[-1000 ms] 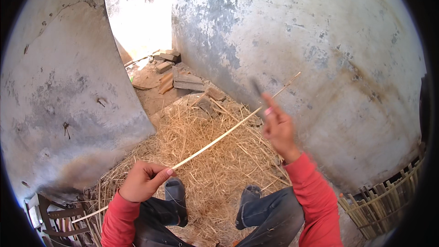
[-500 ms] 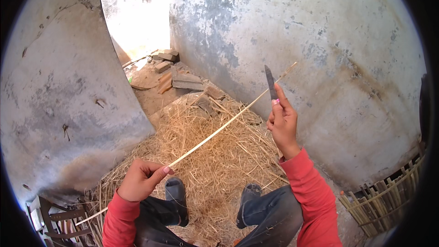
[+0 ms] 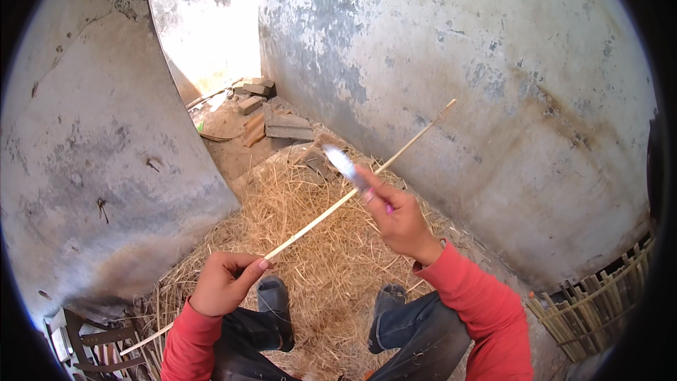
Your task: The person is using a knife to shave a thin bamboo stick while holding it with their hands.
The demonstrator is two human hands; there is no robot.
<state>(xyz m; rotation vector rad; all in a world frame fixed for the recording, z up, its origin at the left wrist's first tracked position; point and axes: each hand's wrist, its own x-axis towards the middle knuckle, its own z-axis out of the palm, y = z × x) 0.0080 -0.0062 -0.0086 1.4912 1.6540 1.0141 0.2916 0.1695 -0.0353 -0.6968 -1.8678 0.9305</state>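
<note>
My left hand point(image 3: 224, 282) grips a long thin bamboo strip point(image 3: 331, 209) that runs from the lower left, past my knee, up to the right toward the wall. My right hand point(image 3: 398, 217) holds a knife point(image 3: 347, 165) with a pale blade pointing up and left, set against the strip near its middle. Both arms wear red sleeves. My knees in blue jeans and dark shoes show below, over a heap of straw-like shavings point(image 3: 310, 268).
Weathered plaster walls point(image 3: 493, 85) close in on left and right. Bricks and stone slabs point(image 3: 271, 120) lie in the sunlit gap at the back. A bundle of bamboo slats point(image 3: 599, 303) leans at the lower right; a wooden frame point(image 3: 99, 342) sits lower left.
My right hand has turned and dropped slightly along the strip, and the knife blade now points up and left instead of straight up. The left hand keeps its grip.
</note>
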